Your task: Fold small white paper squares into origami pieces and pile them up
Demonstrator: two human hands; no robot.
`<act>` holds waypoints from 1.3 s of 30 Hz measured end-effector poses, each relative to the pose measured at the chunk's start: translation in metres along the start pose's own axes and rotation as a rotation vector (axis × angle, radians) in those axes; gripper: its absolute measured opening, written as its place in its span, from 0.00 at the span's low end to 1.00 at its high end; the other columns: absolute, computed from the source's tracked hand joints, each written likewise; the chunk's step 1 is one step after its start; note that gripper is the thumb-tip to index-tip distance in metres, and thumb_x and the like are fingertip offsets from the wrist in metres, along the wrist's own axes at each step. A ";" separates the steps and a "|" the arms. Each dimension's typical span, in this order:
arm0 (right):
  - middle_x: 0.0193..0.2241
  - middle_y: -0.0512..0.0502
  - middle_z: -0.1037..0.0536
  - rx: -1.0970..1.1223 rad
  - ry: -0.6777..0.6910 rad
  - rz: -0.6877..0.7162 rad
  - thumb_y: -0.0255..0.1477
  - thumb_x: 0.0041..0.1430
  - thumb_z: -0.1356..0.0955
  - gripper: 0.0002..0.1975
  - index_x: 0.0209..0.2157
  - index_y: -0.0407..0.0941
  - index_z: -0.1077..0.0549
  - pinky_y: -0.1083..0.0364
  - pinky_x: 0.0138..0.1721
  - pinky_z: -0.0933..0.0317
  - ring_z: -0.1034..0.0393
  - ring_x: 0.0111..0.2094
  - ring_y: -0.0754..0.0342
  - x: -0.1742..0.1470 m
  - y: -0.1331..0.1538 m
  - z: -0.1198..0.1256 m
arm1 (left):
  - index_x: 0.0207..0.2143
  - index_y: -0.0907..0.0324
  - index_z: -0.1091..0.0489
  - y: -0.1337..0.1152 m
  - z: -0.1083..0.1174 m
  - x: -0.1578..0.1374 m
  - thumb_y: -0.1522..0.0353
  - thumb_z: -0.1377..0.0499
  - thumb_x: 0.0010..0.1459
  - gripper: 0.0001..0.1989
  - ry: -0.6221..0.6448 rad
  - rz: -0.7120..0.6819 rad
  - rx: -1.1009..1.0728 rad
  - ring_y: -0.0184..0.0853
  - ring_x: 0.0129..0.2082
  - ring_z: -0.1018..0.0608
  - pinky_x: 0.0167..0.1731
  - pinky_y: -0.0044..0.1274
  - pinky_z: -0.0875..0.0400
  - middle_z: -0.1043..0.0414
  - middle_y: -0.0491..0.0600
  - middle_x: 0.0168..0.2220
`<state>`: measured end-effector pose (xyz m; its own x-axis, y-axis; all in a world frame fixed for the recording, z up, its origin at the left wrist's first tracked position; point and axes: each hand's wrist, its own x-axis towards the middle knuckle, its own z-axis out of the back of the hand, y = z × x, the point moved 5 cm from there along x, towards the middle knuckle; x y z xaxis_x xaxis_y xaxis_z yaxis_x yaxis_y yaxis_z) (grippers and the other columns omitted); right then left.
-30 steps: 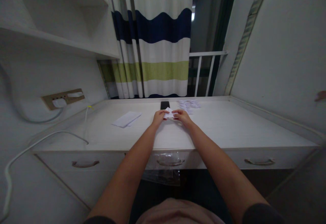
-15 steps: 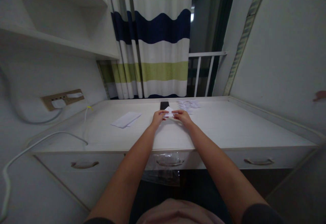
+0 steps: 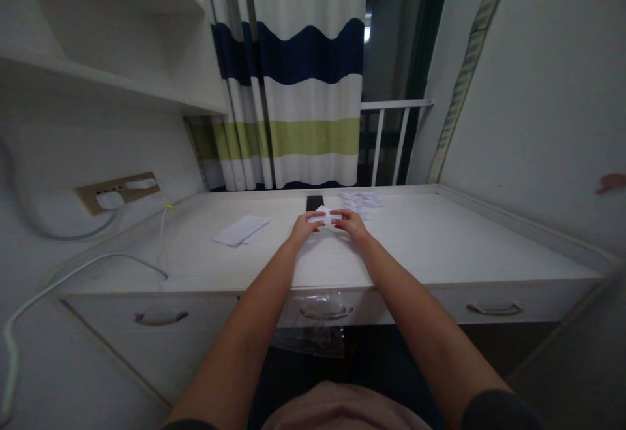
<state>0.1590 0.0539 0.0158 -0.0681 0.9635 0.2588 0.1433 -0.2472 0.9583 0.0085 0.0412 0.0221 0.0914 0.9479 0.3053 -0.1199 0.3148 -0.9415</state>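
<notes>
A small piece of folded white paper (image 3: 325,217), with a peak at its top, is held between my two hands just above the desk (image 3: 411,241). My left hand (image 3: 305,226) grips its left end between thumb and fingers. On the right end, the fingers and thumb of my right hand (image 3: 350,224) are closed in the same way. Behind the paper lies a black phone-like slab (image 3: 314,203), partly covered by it. Several small folded white paper pieces (image 3: 362,200) lie in a pile beyond my right hand.
Flat white sheets (image 3: 241,230) lie on the left of the desk. A white cable (image 3: 122,255) crosses the left edge, below a wall socket (image 3: 117,192). A striped curtain (image 3: 313,104) hangs behind the desk. Clear plastic (image 3: 313,338) hangs at the middle drawer.
The paper's lower part has turned up towards me, showing a flat band between my hands. My fingers have shifted slightly on its ends, and the view has moved a little.
</notes>
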 end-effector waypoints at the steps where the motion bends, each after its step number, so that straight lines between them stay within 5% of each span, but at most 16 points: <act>1: 0.18 0.56 0.32 -0.016 -0.001 0.005 0.23 0.34 0.29 0.13 0.28 0.43 0.25 0.57 0.30 0.36 0.35 0.23 0.61 0.000 0.000 0.000 | 0.41 0.60 0.27 0.000 0.000 0.000 0.71 0.38 0.40 0.20 -0.003 -0.004 0.002 0.31 0.33 0.27 0.30 0.21 0.31 0.26 0.51 0.40; 29: 0.17 0.52 0.29 -0.325 -0.017 0.194 0.31 0.42 0.32 0.08 0.26 0.43 0.25 0.57 0.26 0.44 0.37 0.22 0.58 0.012 -0.006 0.004 | 0.35 0.64 0.25 0.007 0.002 0.005 0.67 0.39 0.44 0.14 -0.027 0.001 0.047 0.34 0.31 0.24 0.26 0.21 0.34 0.24 0.54 0.30; 39: 0.30 0.46 0.29 -0.551 -0.169 0.345 0.30 0.45 0.31 0.05 0.27 0.46 0.23 0.53 0.40 0.43 0.37 0.33 0.53 0.010 0.000 0.013 | 0.38 0.62 0.26 0.012 0.001 0.006 0.65 0.39 0.45 0.17 -0.021 0.055 0.009 0.32 0.29 0.25 0.24 0.19 0.35 0.25 0.53 0.31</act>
<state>0.1707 0.0651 0.0173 0.0536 0.8114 0.5821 -0.3992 -0.5169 0.7573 0.0067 0.0512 0.0128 0.0635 0.9646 0.2558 -0.1327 0.2622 -0.9559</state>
